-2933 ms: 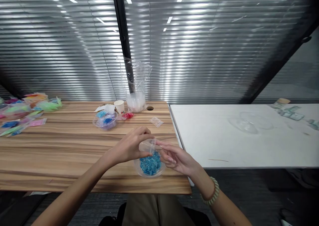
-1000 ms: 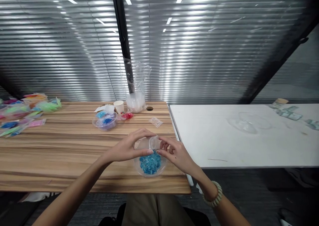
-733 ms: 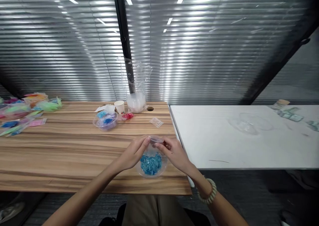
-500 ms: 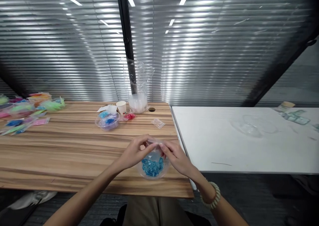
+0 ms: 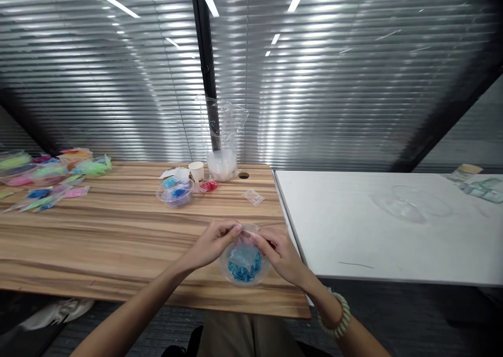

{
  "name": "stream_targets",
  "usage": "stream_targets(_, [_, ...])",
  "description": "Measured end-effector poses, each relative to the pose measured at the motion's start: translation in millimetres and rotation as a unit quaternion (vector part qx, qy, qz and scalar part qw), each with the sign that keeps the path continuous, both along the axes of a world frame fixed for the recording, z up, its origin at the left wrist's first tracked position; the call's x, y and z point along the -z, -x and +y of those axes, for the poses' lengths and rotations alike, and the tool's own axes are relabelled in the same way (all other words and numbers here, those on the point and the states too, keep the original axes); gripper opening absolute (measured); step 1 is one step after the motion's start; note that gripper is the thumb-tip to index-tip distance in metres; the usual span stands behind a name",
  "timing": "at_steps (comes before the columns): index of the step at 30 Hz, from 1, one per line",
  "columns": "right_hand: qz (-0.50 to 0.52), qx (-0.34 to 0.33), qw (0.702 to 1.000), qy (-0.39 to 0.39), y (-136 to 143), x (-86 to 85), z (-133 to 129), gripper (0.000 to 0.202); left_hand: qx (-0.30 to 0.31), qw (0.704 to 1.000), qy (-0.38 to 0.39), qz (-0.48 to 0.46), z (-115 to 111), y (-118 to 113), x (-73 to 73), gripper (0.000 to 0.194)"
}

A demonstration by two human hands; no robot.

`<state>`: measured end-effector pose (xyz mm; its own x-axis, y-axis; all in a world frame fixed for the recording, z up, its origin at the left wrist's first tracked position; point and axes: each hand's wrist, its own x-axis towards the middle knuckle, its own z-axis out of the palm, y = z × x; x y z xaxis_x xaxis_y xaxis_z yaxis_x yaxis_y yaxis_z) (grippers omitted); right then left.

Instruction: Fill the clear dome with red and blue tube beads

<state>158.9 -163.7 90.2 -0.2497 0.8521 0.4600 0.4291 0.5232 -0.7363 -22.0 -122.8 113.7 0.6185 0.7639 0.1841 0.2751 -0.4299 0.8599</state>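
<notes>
Between my two hands is a clear plastic bag (image 5: 244,253), its top edge pinched at both ends. My left hand (image 5: 214,241) closes thumb and fingers on the left end of that edge. The right end is gripped by my right hand (image 5: 280,250), a beaded band round its wrist. Under the bag a round clear bowl (image 5: 231,278) rests near the table's front edge. Small blue pieces (image 5: 245,269) show low down; whether they lie inside the bag or in the bowl beneath it, I cannot tell.
Behind stand a clear tub (image 5: 175,198) of coloured packets, a paper cup (image 5: 196,171), a red packet (image 5: 208,186) and a bag of white material (image 5: 222,164). A small clear packet (image 5: 253,196) lies nearer. Colourful bags (image 5: 55,174) fill the far left. A white table (image 5: 334,226) adjoins on the right.
The view has shifted slightly. My hands still pinch the bag's top edge, which now slants down to the right, and the bag's lower part covers more of the blue pieces.
</notes>
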Motion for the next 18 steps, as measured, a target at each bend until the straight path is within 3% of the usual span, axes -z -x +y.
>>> stream_targets(3, [0.015, 0.004, 1.000, 0.009, -3.3, 2.8, 2.0, 0.042, -0.036, 0.999, -0.002, 0.017, 10.0, 16.9, -1.1, 0.040])
stream_targets(5, [0.031, 0.016, 0.999, 0.014, -8.5, 6.0, 2.5, 0.042, -0.120, 0.992, -0.036, 0.000, 28.0, 37.3, -2.6, 0.039])
stream_targets(8, [0.057, 0.043, 0.997, 0.026, -17.4, 12.0, 2.7, 0.041, -0.336, 0.932, -0.129, -0.033, 71.5, 78.0, -5.1, 0.040])
stream_targets(11, [0.073, 0.062, 0.995, 0.034, -21.8, 16.2, 2.8, 0.040, -0.471, 0.866, -0.167, 0.005, 116.7, 117.2, -2.8, 0.040])
stream_targets(14, [0.065, 0.053, 0.996, 0.031, -21.2, 17.6, 2.2, 0.041, -0.479, 0.858, -0.179, 0.045, 144.6, 141.9, 8.7, 0.036])
stream_targets(18, [0.034, 0.036, 0.999, 0.023, -20.1, 17.9, 0.1, 0.042, -0.439, 0.857, -0.226, 0.150, 157.4, 154.5, 31.1, 0.036])
